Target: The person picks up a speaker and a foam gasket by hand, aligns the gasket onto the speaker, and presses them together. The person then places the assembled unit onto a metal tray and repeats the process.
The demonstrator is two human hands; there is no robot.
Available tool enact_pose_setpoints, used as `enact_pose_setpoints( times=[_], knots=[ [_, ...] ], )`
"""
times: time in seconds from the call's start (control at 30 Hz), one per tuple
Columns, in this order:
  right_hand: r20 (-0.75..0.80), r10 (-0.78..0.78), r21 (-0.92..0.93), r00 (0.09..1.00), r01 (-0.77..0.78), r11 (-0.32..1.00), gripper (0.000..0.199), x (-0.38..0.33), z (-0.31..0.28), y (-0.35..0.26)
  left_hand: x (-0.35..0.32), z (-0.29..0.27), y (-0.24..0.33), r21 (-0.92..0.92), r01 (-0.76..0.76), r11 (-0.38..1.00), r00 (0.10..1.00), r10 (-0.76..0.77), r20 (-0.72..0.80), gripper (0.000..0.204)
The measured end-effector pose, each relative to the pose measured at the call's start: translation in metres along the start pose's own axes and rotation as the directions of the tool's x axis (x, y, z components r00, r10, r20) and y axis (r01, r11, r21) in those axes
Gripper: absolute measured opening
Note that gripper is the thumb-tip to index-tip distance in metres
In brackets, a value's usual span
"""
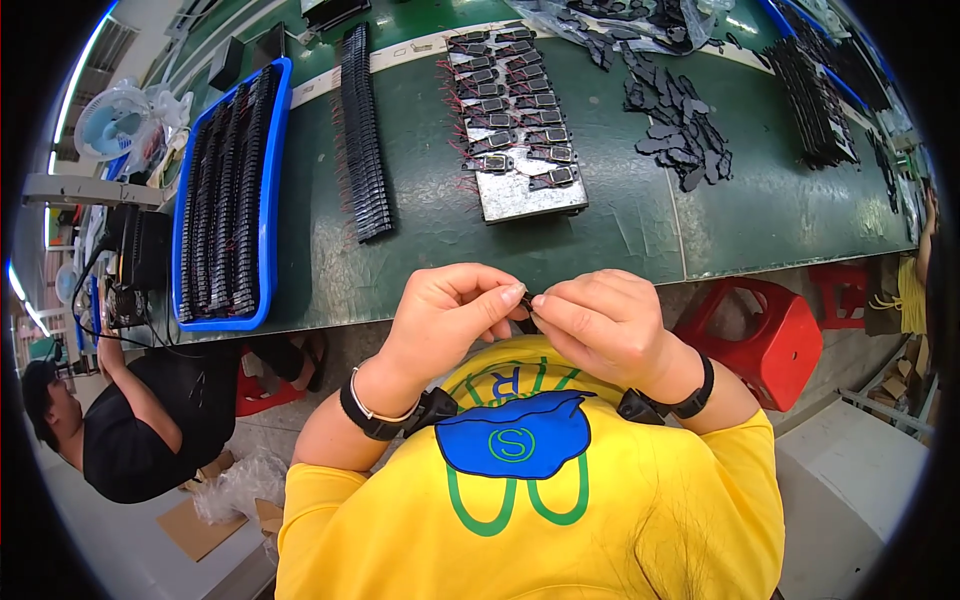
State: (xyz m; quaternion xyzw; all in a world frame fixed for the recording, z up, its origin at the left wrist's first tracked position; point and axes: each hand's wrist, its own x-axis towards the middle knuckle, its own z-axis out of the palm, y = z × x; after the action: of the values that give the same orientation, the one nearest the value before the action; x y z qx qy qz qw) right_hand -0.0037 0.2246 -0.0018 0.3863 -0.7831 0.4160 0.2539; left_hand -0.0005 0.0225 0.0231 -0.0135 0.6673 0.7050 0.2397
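- left hand (440, 312): fingers drawn together, thumb and index pinching a small black part (527, 299); no gap seen at the tips;
- right hand (612, 320): fingers also pinched, tips on the same part from the other side; part mostly hidden, exact kind cannot tell;
- part sits between both hands, in front of the yellow shirt (350, 540), just off the near edge of the green desk (620, 225);
- on desk ahead: metal block (520, 203) bearing two columns of black speaker modules (492, 163), red wires out to the left;
- left of block: long row of black modules (365, 150); further left, blue tray (222, 323) with more rows;
- right of block: loose pile of flat black pieces (685, 140)
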Motion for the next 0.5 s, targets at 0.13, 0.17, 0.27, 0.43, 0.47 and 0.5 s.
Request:
enact_pose_setpoints(
  times=[0.13,0.17,0.27,0.43,0.47,0.5],
  knots=[
    [0.006,-0.022,-0.050,1.000,0.022,0.998,0.025,0.000,-0.001,0.000,0.004,-0.004,-0.002,-0.078,0.055,0.995,0.998,-0.052,0.040,0.014],
    [0.006,-0.020,-0.061,1.000,0.021,0.998,0.025,0.001,0.001,0.000,0.004,-0.007,-0.003,-0.079,0.052,0.995,0.998,-0.048,0.051,0.014],
    [0.036,-0.039,-0.052,0.999,0.041,0.998,0.027,-0.001,-0.001,0.003,0.006,-0.008,-0.006,-0.224,0.120,0.967,0.991,-0.105,0.079,0.013],
    [0.132,0.037,0.029,0.991,-0.041,0.999,0.024,0.008,-0.016,0.004,0.007,-0.013,-0.006,-0.244,0.101,0.965,0.991,-0.076,0.112,0.013],
    [0.109,0.048,0.037,0.993,-0.052,0.998,0.024,0.012,-0.025,0.006,0.007,-0.015,-0.007,-0.257,0.088,0.962,0.994,-0.066,0.092,0.013],
    [0.085,0.059,0.045,0.995,-0.063,0.997,0.023,0.015,-0.033,0.011,0.006,-0.017,-0.008,-0.271,0.075,0.960,0.996,-0.057,0.073,0.012]
  ],
)
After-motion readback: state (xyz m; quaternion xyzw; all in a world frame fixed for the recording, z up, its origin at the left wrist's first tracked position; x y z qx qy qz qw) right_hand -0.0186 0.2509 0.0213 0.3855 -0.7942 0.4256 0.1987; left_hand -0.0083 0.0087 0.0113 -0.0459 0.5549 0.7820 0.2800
